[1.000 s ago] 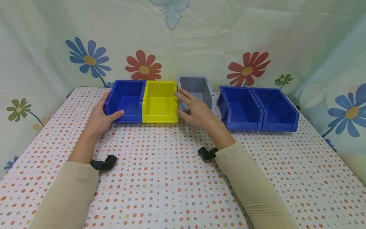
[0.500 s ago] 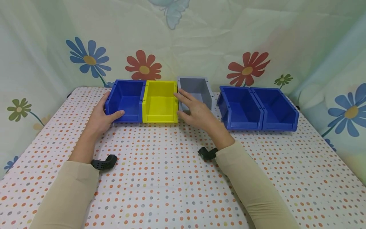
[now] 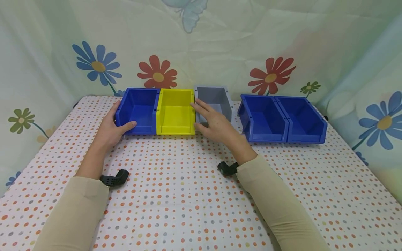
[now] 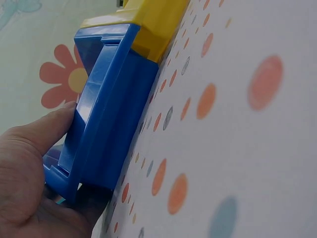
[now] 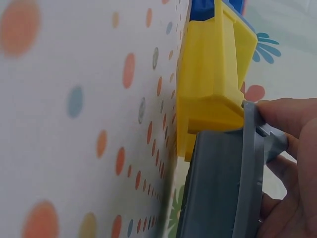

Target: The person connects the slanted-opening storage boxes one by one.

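Observation:
My left hand (image 3: 110, 130) holds the leftmost blue storage bin (image 3: 144, 130), thumb over its front lip and fingers along its outer left side. In the left wrist view the thumb presses the front of that blue bin (image 4: 111, 119). Against its right side stands a yellow bin (image 3: 176, 130). My right hand (image 3: 216, 124) grips the left wall of a grey bin (image 3: 214, 94), beside the yellow one. The right wrist view shows the thumb at the front rim of the grey bin (image 5: 218, 183), with fingers curled behind; its corner is close to the yellow bin (image 5: 203, 74).
Two more blue bins, one nearer (image 3: 265, 136) and one at the far right (image 3: 307, 137), stand side by side to the right of the grey bin. A dotted cloth (image 3: 176, 195) covers the table. A flowered curtain (image 3: 220, 45) hangs behind.
The grey bin has come slightly toward me and a little left, its back rim now nearly level with the yellow bin's. Both hands have stayed almost in place.

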A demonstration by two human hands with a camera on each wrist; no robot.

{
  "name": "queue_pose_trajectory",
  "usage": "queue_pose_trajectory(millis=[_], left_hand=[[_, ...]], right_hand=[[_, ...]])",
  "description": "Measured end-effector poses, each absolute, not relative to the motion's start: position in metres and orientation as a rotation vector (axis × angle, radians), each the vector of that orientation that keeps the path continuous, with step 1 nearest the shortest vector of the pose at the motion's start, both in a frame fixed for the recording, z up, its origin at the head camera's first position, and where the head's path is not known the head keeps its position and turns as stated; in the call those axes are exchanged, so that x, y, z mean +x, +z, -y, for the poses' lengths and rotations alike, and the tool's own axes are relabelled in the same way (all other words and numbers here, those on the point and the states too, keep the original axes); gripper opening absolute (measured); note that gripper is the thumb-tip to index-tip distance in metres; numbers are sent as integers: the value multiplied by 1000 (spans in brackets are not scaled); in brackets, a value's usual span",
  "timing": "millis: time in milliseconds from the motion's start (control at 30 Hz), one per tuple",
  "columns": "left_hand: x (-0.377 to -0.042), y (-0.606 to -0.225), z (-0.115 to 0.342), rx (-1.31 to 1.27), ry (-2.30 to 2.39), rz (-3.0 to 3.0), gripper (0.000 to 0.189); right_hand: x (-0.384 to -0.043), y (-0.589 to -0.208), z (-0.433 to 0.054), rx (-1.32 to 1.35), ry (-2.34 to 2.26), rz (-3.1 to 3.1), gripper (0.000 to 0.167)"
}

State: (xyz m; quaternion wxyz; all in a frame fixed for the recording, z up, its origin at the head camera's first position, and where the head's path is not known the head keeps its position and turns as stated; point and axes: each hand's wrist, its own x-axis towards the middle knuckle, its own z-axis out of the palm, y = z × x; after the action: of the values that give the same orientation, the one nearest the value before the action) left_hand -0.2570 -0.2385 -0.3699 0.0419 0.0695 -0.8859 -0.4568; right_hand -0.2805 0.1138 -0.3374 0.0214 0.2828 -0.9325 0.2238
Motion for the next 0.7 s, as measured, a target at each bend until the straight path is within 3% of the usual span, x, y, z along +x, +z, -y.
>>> queue_pose_trajectory(millis=[700], left_hand=[[-257,-369,238,216,-1404,2714,99]], right_hand=[[-280,-344,-114,907,699,2940,73]])
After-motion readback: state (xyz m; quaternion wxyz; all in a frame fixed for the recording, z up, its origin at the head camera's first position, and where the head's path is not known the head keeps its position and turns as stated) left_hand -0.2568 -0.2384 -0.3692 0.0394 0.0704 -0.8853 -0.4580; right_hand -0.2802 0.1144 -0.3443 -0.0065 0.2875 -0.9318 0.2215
